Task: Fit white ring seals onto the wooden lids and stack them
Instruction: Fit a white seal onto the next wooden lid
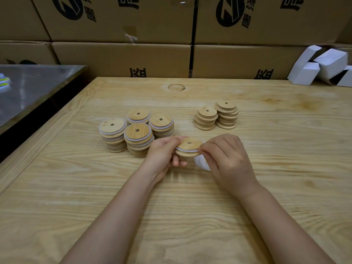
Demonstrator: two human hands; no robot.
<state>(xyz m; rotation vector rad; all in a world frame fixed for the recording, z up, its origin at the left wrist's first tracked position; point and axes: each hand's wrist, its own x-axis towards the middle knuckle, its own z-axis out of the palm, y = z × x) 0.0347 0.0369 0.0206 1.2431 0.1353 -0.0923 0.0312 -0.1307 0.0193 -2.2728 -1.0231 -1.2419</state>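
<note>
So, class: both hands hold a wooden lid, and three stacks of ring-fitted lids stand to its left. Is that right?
Not quite: the head view shows four ring-fitted stacks, not three. The left hand and right hand do hold the wooden lid.

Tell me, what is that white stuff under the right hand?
It looks like spare white ring seals lying on the table. Only their left edge peeks out; the right hand, pinching the lid, covers the rest, so counting them is impossible.
</note>
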